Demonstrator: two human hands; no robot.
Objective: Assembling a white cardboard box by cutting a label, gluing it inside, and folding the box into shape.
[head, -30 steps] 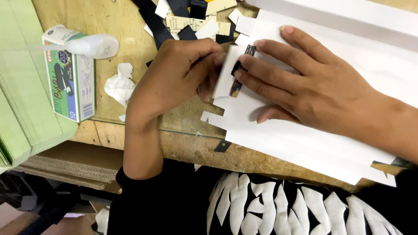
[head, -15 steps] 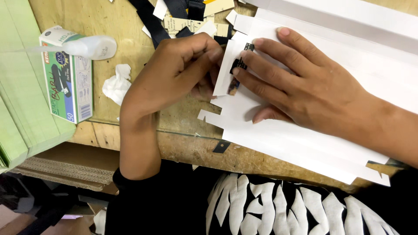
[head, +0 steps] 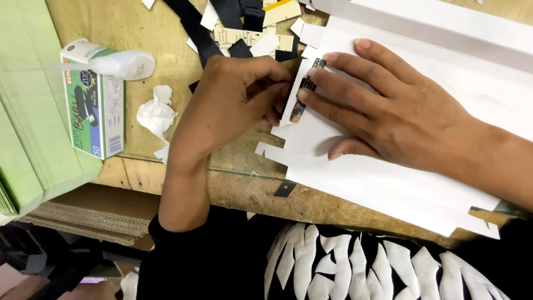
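head view, looking straight down: the left hand (head: 233,105) is curled in tight, thumb and fingertips pinched together on the folded-up side tab (head: 297,94) of the white card sheet (head: 388,172), which lies flat across the right half of the wooden bench (head: 244,183). a small dark printed strip (head: 308,86) shows on that tab, right at the fold. the right hand (head: 400,116) is spread flat on the sheet just beside it, fingers apart and clamped on nothing, fingertips pressing along the crease, thumb down nearer the body.

to do this well, i'd judge: keep the right fingertips hard against the fold line so the sheet can't creep, and let the left pinch turn the tab over evenly from end to end, not at one corner. the tab looks thin, so a firm, slow press should serve better than a tug.

off to the left, well apart from the hands: a green and white box (head: 91,108) with a white glue bottle (head: 125,64) lying on it, a crumpled white tissue (head: 156,114), and black offcuts (head: 194,25) at the far edge.
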